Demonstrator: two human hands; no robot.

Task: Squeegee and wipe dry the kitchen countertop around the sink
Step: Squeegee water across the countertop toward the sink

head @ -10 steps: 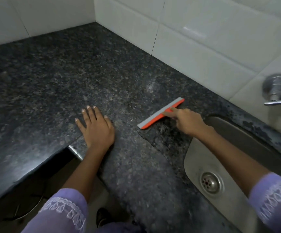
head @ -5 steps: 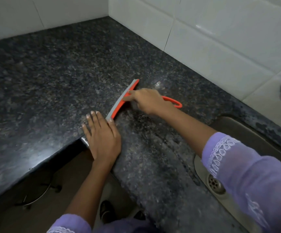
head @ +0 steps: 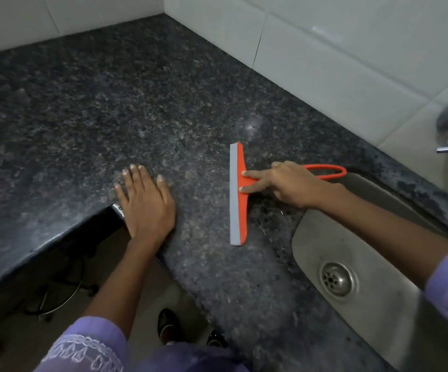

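Right hand (head: 290, 183) clasps the light, stiff orange squeegee (head: 237, 194) at its handle neck near the sink (head: 311, 237) edge — left hand (head: 145, 202) flat, holding nothing, on the tabletop (head: 110, 116).

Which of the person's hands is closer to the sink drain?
The right hand. It grips the orange squeegee on the countertop just beyond the sink's near corner, up from the drain. The left hand lies flat farther left, at the counter's inner corner.
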